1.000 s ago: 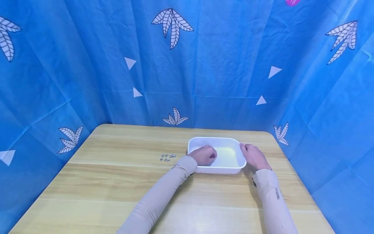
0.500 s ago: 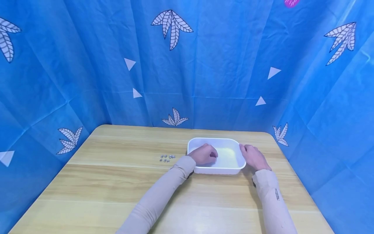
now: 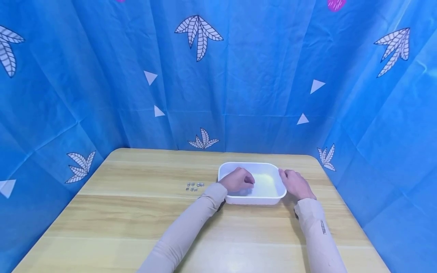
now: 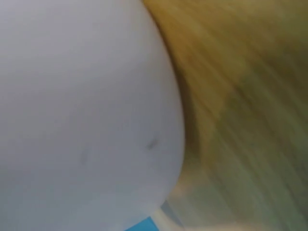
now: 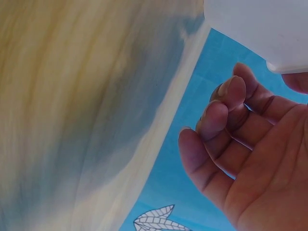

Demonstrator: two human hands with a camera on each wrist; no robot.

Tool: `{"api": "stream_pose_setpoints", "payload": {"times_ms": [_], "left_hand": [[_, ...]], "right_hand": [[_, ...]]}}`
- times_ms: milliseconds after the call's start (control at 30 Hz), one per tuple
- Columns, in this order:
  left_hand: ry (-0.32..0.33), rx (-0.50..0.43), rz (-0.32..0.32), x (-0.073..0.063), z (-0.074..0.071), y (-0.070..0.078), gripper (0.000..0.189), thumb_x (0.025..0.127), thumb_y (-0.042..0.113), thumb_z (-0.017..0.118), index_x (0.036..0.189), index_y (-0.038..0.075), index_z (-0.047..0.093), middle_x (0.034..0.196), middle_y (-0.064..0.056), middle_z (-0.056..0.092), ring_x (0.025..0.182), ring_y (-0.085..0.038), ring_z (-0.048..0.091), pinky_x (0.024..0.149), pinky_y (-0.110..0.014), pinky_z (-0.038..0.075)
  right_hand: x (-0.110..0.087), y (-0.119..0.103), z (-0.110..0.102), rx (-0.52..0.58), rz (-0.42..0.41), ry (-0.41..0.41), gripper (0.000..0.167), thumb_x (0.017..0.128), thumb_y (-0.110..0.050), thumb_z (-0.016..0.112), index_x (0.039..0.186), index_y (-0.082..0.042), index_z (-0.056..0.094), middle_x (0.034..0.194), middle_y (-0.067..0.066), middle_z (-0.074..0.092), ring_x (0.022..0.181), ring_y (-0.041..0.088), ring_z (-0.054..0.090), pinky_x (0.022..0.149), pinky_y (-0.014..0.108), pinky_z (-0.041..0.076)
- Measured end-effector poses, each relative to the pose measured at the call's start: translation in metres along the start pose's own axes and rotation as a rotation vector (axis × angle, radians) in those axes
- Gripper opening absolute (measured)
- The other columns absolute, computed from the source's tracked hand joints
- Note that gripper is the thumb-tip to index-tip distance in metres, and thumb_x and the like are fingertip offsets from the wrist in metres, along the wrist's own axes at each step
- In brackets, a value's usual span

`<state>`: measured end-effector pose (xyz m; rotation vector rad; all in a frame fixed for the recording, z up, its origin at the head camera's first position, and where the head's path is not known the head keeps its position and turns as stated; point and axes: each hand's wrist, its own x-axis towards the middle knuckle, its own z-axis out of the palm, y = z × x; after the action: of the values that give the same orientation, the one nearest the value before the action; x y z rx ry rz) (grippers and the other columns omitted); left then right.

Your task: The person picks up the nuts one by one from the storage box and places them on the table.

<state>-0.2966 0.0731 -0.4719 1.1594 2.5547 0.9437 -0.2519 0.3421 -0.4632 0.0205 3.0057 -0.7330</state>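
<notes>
A white rectangular tray [image 3: 265, 201] stands on the wooden table. My left hand [image 3: 235, 179] reaches over its left side, with curled fingers low inside it; whether they pinch anything is hidden. The white tray wall [image 4: 91, 106] fills much of the left wrist view, where no fingers show. At the tray's right end is my right hand [image 3: 297, 184]. In the right wrist view its fingers [image 5: 211, 120] are loosely bent outside the tray and hold nothing visible, while the thumb [image 5: 296, 83] touches the rim. Several small shiny round pieces [image 3: 192, 184] lie left of the tray in two rough rows.
The wooden table [image 3: 136, 216] has rounded far corners. A blue curtain [image 3: 259, 83] printed with white leaves and triangles surrounds its back and sides. Both forearms, in light sleeves, cross the near part of the table.
The head view has tilted up slightly, so everything sits a little lower. Inside the tray, the left hand's fingers have shifted slightly. The right hand keeps its place at the rim.
</notes>
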Motion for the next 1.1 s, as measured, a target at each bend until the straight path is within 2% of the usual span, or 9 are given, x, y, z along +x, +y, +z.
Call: {"api": "stream_pose_setpoints", "payload": {"times_ms": [167, 367, 567, 733, 933, 1100], "left_hand": [[0.008, -0.049, -0.008, -0.0027, -0.0006, 0.0022, 0.012, 0.093, 0.013, 0.077, 0.104, 0.008, 0.08, 0.101, -0.003, 0.081, 0.09, -0.005, 0.072, 0.086, -0.016, 0.056], [0.03, -0.051, 0.012, -0.0056, -0.0033, 0.0049, 0.012, 0.094, 0.013, 0.075, 0.104, 0.008, 0.08, 0.101, -0.003, 0.081, 0.089, -0.004, 0.07, 0.086, -0.016, 0.056], [0.069, -0.11, 0.001, -0.0072, -0.0046, 0.0062, 0.012, 0.094, 0.013, 0.076, 0.104, 0.007, 0.08, 0.1, -0.004, 0.081, 0.089, -0.005, 0.071, 0.085, -0.016, 0.056], [0.106, -0.137, 0.028, -0.0067, -0.0042, 0.0049, 0.012, 0.093, 0.013, 0.076, 0.103, 0.006, 0.08, 0.099, -0.005, 0.081, 0.087, -0.007, 0.071, 0.081, -0.016, 0.056], [0.12, -0.166, 0.031, -0.0054, -0.0031, 0.0031, 0.011, 0.093, 0.014, 0.078, 0.101, 0.007, 0.08, 0.097, -0.004, 0.081, 0.086, -0.005, 0.072, 0.08, -0.015, 0.057], [0.125, -0.22, 0.018, -0.0056, -0.0039, 0.0051, 0.012, 0.092, 0.014, 0.079, 0.101, 0.006, 0.08, 0.098, -0.006, 0.081, 0.088, -0.008, 0.075, 0.082, -0.016, 0.058]], "right_hand": [[-0.0006, 0.0012, 0.0021, 0.0, 0.001, -0.002, 0.073, 0.11, -0.053, 0.023, 0.134, 0.005, 0.06, 0.122, 0.025, 0.069, 0.116, 0.044, 0.066, 0.1, 0.062, 0.051], [-0.0003, 0.002, 0.0031, -0.006, -0.003, 0.005, 0.073, 0.11, -0.054, 0.023, 0.132, 0.004, 0.061, 0.119, 0.024, 0.07, 0.114, 0.042, 0.066, 0.099, 0.061, 0.052], [-0.0004, 0.0015, 0.0025, -0.011, -0.004, 0.011, 0.072, 0.111, -0.053, 0.023, 0.133, 0.005, 0.061, 0.122, 0.026, 0.069, 0.117, 0.045, 0.065, 0.1, 0.062, 0.051], [-0.0015, 0.0003, 0.0018, -0.017, 0.0, 0.01, 0.074, 0.111, -0.053, 0.022, 0.134, 0.006, 0.059, 0.125, 0.027, 0.068, 0.118, 0.046, 0.065, 0.101, 0.062, 0.051], [-0.002, -0.0006, 0.0014, -0.015, 0.002, 0.003, 0.075, 0.111, -0.053, 0.022, 0.136, 0.007, 0.058, 0.127, 0.029, 0.067, 0.12, 0.048, 0.063, 0.103, 0.063, 0.05], [-0.0027, -0.0017, 0.0003, -0.011, 0.002, 0.003, 0.074, 0.111, -0.052, 0.022, 0.137, 0.008, 0.057, 0.129, 0.03, 0.066, 0.122, 0.049, 0.062, 0.104, 0.064, 0.049]]}}
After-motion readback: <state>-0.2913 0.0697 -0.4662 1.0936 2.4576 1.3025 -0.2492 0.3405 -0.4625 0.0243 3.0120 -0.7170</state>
